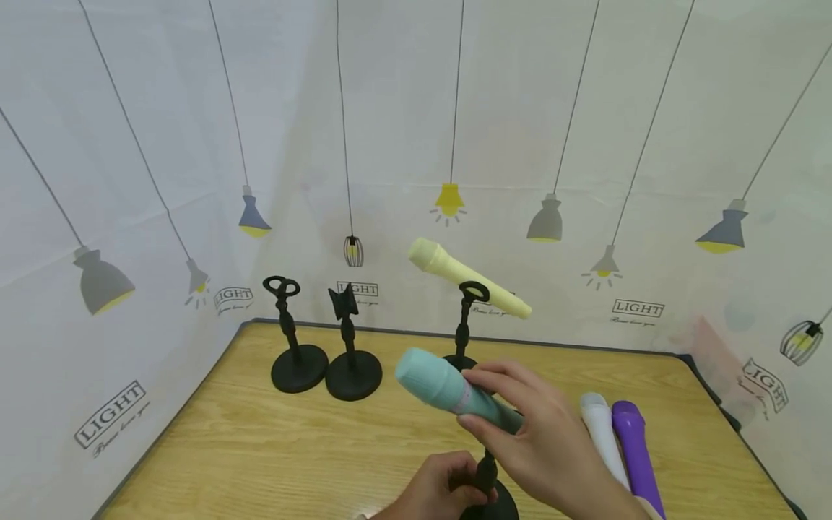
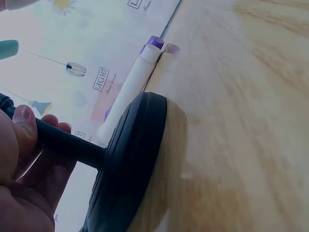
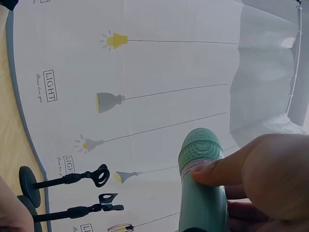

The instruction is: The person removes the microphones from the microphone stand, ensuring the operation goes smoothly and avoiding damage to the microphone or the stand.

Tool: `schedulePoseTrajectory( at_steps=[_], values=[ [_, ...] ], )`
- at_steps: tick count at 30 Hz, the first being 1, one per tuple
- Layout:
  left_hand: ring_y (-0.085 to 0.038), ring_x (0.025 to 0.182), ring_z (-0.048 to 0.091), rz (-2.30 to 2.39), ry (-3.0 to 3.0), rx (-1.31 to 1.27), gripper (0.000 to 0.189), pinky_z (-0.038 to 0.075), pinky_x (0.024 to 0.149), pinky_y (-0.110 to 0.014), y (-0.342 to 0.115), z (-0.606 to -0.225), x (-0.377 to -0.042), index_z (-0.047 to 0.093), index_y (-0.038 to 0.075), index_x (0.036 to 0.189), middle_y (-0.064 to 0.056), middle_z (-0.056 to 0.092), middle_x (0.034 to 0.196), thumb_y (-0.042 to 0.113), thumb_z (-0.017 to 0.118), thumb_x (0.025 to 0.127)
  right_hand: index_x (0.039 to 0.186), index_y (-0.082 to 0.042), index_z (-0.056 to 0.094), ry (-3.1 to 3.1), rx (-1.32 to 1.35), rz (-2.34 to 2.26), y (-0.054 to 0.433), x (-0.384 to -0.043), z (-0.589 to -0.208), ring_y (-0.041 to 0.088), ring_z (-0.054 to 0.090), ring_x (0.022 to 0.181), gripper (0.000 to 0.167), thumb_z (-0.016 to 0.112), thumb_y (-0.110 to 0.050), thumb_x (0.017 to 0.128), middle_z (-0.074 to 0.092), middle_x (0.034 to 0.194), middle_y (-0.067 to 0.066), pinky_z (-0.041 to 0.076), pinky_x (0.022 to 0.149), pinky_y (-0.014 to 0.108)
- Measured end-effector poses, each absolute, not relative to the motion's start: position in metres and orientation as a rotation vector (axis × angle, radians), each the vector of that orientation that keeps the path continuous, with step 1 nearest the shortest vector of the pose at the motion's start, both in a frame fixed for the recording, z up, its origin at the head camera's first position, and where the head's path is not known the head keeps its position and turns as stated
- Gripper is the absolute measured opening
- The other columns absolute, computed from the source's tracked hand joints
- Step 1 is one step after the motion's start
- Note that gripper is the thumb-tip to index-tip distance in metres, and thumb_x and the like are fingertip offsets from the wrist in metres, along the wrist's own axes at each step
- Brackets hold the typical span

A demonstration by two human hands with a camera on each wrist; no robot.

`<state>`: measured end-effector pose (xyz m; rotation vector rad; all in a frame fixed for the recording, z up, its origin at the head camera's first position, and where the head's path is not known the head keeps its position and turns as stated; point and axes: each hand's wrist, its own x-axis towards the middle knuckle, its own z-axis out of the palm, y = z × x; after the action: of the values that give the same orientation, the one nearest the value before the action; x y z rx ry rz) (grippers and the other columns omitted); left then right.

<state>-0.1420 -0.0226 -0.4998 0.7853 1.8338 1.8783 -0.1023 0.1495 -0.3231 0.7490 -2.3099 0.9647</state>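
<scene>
Teal microphone, tilted; black stand, round-based, below

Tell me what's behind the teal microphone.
In the head view, a black stand holding a yellow microphone in its clip. The teal microphone and right hand hide most of the stand's base.

Free passage over front-left tabletop; teal microphone, front stand block middle; white microphone, purple microphone obstruct right.
</scene>
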Motion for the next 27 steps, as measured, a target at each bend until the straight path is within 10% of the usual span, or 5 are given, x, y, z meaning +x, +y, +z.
schedulePoseTrajectory(
  at_steps=[27],
  values=[
    [-0.002,0.109,0.071,1.792,1.926,0.886,0.016,0.050,0.106,-0.022,-0.027,-0.502,-0.146,0.071,-0.006,0.111,-0.030,0.077,0.113,0.008,0.070,0.103,0.120,-0.012,0.080,-2.355,0.873,1.082,0.115,-0.119,-0.285,0.009,0.068,0.097,0.033,0.091,-0.013,0.089,0.073,0.116,-0.004,0.061,0.080,0.025]
  ],
)
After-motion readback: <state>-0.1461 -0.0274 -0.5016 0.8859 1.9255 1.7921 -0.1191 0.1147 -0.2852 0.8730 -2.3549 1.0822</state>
